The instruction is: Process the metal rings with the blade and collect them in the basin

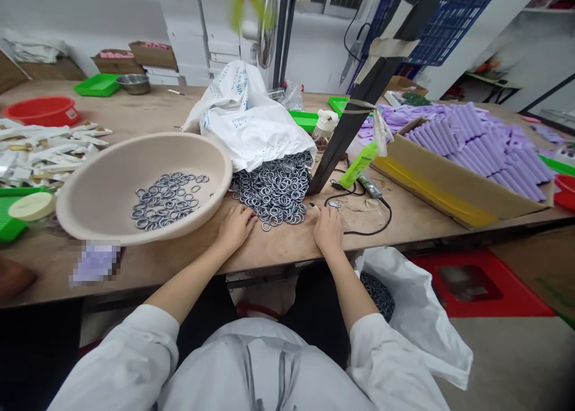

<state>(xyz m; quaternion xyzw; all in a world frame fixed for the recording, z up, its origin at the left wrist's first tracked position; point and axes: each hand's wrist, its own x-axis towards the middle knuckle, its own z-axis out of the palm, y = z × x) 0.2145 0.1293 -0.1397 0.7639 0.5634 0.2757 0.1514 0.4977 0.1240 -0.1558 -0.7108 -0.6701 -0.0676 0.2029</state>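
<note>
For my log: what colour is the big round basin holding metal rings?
Beige; the large round plastic basin shows best in the head view.

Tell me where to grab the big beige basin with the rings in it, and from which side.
Probably best taken by the beige basin at its near rim, from the person's side. The rim flares outward, giving fingers a lip to hook. The left hand is nearest, the metal rings lie well inside, and the white sack crowds the far right edge.

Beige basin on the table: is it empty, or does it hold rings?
Not empty. The beige basin stands upright with a shallow layer of metal rings across its bottom, well below the rim.
</note>
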